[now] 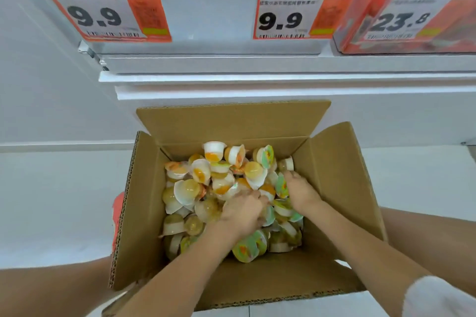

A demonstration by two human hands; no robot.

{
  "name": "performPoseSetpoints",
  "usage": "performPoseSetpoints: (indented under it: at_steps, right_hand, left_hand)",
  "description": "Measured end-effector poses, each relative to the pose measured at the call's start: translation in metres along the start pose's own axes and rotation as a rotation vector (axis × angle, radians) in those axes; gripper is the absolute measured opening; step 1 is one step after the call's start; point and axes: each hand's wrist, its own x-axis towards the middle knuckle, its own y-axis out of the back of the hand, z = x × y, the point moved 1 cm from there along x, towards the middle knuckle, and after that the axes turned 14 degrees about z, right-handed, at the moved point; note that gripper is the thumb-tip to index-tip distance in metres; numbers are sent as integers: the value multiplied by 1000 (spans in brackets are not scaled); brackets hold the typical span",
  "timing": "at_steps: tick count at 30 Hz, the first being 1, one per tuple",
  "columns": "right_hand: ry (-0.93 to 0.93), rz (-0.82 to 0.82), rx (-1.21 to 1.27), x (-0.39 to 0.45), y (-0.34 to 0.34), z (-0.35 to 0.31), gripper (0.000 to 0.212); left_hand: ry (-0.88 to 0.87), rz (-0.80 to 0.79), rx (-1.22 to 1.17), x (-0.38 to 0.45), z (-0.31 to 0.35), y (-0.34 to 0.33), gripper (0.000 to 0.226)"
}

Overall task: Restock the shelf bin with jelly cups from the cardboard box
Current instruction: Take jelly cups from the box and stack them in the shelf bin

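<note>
An open cardboard box stands on the floor below the shelf, filled with several small jelly cups with white rims, yellow-orange jelly and green or orange lids. Both my hands are down inside the pile. My left hand lies in the middle with its fingers curled around cups. My right hand presses palm down into the cups near the right wall, and its fingertips are buried. The clear shelf bin sits above on the shelf, and its inside is not visible from here.
Orange price tags reading 9.9 hang on the bin fronts, and a 23.8 tag marks a bin of red packets at the right. A white shelf ledge juts out over the box. A red item lies left of the box.
</note>
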Motion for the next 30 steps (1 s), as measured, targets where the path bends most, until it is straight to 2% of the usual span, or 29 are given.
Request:
performPoseSetpoints:
  at_steps: [3, 5, 7, 13, 16, 18, 20, 23, 26, 30]
  right_hand:
    - [-115, -35, 141, 12, -11, 5, 62]
    - [-105, 2, 217, 14, -16, 7, 50]
    - [-90, 77, 271, 13, -21, 9, 41]
    - [-96, 140, 392, -5, -15, 7, 62]
    - [-130, 192, 469, -13, -4, 4, 75]
    - [-187, 267, 611, -19, 8, -1, 75]
    - [-243, 316, 739, -27, 27, -8, 64]
    - [-229, 234, 875, -45, 67, -24, 44]
    - [-95, 126, 1010, -64, 124, -48, 40]
    - [253, 121, 1010, -97, 207, -93, 40]
  left_hand:
    - [283, -84, -273, 13, 21, -24, 33]
    - [480, -17, -457, 23, 32, -39, 34]
    - [587, 69, -482, 29, 42, -48, 35]
    - [815, 199, -615, 34, 62, -56, 14]
    - [742, 209, -730, 31, 54, -49, 14]
    - [649, 179, -751, 24, 39, -34, 20]
    - [556, 202, -757, 13, 20, -8, 30]
    - [466, 296, -832, -14, -9, 40, 43]
    - [378, 360, -839, -44, -32, 91, 49]
    - [303, 463, -876, -80, -34, 166, 53]
